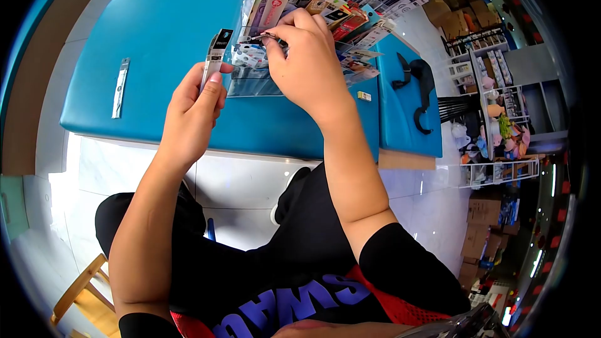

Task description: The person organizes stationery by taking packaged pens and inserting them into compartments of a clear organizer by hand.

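My left hand (195,107) holds a small, narrow packet (215,56) with a black top upright between thumb and fingers, above the teal padded surface (156,19). Over the near compartment of a clear organizer (256,87), my right hand (307,56) pinches a thin dark item (266,36), too small to name. Small packets lie in the compartment below it. Behind, the organizer is packed with many upright packets, one of them red and white (280,0).
A slim clear packet (121,87) lies on the left of the teal surface, and a small yellow-and-white box (364,96) right of the organizer. Further right are a black strap-like item (426,84), white shelves (485,106) and cardboard boxes (483,211). A wooden chair (78,285) stands lower left.
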Motion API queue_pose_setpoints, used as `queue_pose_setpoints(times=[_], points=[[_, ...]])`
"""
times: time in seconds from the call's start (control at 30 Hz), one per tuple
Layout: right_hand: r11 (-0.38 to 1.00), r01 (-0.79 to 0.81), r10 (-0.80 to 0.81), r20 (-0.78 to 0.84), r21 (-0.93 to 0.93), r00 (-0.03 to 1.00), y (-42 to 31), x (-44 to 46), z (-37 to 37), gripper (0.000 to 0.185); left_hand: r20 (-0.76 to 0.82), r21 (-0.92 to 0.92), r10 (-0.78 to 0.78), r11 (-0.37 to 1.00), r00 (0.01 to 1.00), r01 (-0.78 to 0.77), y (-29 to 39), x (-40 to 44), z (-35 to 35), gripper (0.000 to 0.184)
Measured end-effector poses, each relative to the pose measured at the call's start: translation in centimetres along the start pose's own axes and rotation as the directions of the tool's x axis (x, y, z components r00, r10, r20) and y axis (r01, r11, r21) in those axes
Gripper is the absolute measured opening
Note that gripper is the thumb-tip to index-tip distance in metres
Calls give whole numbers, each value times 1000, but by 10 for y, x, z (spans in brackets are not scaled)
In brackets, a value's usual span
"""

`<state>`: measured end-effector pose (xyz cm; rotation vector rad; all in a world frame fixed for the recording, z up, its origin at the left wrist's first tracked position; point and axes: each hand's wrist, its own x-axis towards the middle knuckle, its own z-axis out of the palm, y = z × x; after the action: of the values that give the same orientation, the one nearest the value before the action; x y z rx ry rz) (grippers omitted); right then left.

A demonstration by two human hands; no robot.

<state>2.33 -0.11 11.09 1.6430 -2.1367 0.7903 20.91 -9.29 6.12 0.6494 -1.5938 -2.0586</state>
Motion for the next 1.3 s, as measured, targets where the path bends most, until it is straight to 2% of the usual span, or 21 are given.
queue_pose_setpoints(times=[0.23, 0.33, 0.53, 0.63, 0.67, 0.77, 0.87, 0.97, 1.0, 1.1, 1.13, 1.23, 1.27, 1.3], points=[[988, 16, -5, 74, -152, 997, -4, -6, 4, 16, -2, 2, -10, 1000, 1000, 10, 0, -1, -2, 30], [992, 23, -18, 46, -121, 999, -2, -5, 3, 15, 3, 3, -21, 1000, 1000, 21, 0, -1, -2, 30], [954, -114, 140, -75, 279, 987, 0, 1, 1, 14, 17, 5, -10, 1000, 1000, 10, 0, -2, 0, 31], [959, -159, 164, 0, 234, 986, -8, 5, -26, 22, -4, 4, 14, 1000, 1000, -14, 0, -2, 3, 32], [969, -119, 111, 49, 218, 993, -2, 4, -30, 30, -16, 5, 24, 1000, 1000, -24, 0, -2, 4, 33], [951, -163, 136, 119, 262, 984, 0, -4, -35, 35, 45, 51, -20, 999, 999, 18, 6, -5, 1, 35], [973, 49, -22, -117, 227, 993, -1, 3, -25, 37, 106, 60, -54, 997, 993, 48, 4, -5, 0, 37], [906, -155, 71, 221, 394, 973, -24, 0, -38, 37, 148, -56, -60, 996, 987, 69, -1, -6, 0, 38], [817, -307, 135, 355, 488, 925, -29, -4, -36, 34, 158, -50, -47, 997, 986, 55, 0, -8, 1, 39], [704, -418, 143, 462, 574, 875, -30, -6, -30, 29, 163, -35, -21, 999, 986, 27, 4, -13, 7, 40], [708, -397, 146, 429, 584, 892, -31, -4, -32, 22, 146, -32, -22, 999, 989, 27, 5, -14, 8, 41], [561, -323, 255, 212, 762, 943, -18, -2, -25, 20, 114, -43, -2, 999, 993, 7, 3, -13, 6, 41], [532, -339, 263, 230, 776, 937, -13, 0, -30, 18, 107, -50, 9, 999, 994, -4, 1, -12, 5, 40], [448, -360, 252, 271, 819, 929, -13, 0, -33, 18, 118, -16, 24, 1000, 993, -23, -2, -11, 2, 40]])
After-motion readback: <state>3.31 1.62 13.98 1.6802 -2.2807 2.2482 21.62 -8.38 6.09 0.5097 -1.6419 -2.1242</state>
